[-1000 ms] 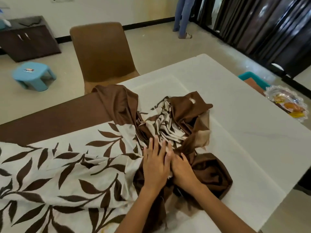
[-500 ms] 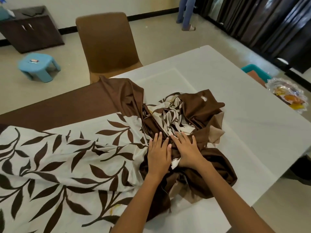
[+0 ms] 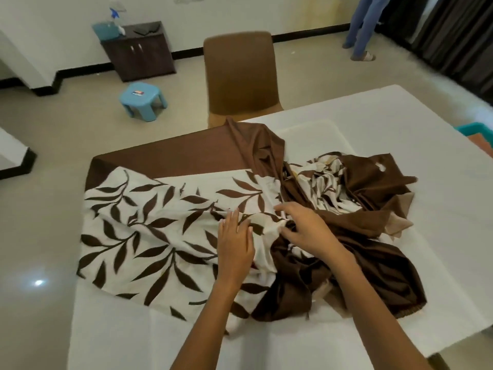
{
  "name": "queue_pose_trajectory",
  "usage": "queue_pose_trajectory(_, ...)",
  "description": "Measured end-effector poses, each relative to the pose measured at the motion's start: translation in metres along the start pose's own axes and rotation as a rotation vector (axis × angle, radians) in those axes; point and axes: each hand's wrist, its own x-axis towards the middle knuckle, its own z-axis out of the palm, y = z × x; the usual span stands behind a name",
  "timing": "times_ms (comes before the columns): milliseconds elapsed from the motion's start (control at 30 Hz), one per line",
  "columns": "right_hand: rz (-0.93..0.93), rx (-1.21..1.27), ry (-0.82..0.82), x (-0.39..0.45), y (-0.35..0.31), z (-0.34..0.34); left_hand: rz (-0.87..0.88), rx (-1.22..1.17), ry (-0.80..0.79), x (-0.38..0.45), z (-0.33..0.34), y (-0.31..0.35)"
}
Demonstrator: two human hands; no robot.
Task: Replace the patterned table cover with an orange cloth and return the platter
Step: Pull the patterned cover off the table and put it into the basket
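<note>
pressing: left hand (image 3: 235,243) flat, fingers straight, on patterned cover (image 3: 149,225)
right hand (image 3: 306,228): fingers curled, bunching cover folds
worktop (image 3: 373,124): white, half bared

Matt woven cover (image 3: 165,225), crumpled, on a smooth white table (image 3: 400,124); glossy tiled floor (image 3: 40,236); blue plastic stool (image 3: 142,98).

Table cover (image 3: 165,231): cream, dark-brown leaf print, brown border. Table (image 3: 400,134) white. Chair (image 3: 240,76) brown. Stool (image 3: 142,98) light blue.
</note>
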Motion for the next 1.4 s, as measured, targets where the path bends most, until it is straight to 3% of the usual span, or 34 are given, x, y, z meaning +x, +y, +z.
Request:
queue_pose_trajectory(67,-0.05,-0.021,0.092,0.025,-0.034,0.029,-0.093,0.019,0.036,-0.007,-0.021,-0.029)
queue_pose_trajectory(267,-0.228,-0.019,0.033,0.103,-0.13,0.125,-0.358,0.066,0.138,-0.021,-0.083,-0.13)
queue_pose_trajectory(500,-0.232,-0.038,0.032,0.22,-0.218,0.207,-0.427,0.074,0.227,0.0,-0.125,-0.216)
queue_pose_trajectory(667,-0.175,-0.233,-0.105,0.289,-0.257,0.258,-0.454,0.041,0.266,0.019,-0.132,-0.257)
queue_pose_trajectory(733,-0.148,-0.283,-0.132,0.301,-0.251,0.275,-0.437,0.075,0.28,0.025,-0.131,-0.27)
queue_pose_trajectory(833,-0.266,-0.253,0.076,0.3,-0.234,0.28,-0.411,0.117,0.276,0.032,-0.127,-0.285)
queue_pose_trajectory(933,-0.337,-0.267,0.11,0.28,-0.212,0.256,-0.382,0.113,0.264,0.04,-0.123,-0.291)
queue_pose_trajectory(1067,-0.348,-0.203,0.278,0.215,-0.161,0.199,-0.318,0.14,0.239,0.059,-0.115,-0.278)
queue_pose_trajectory(1400,0.043,-0.424,0.381,0.049,-0.002,0.06,0.093,0.042,-0.045,0.058,-0.025,-0.129)
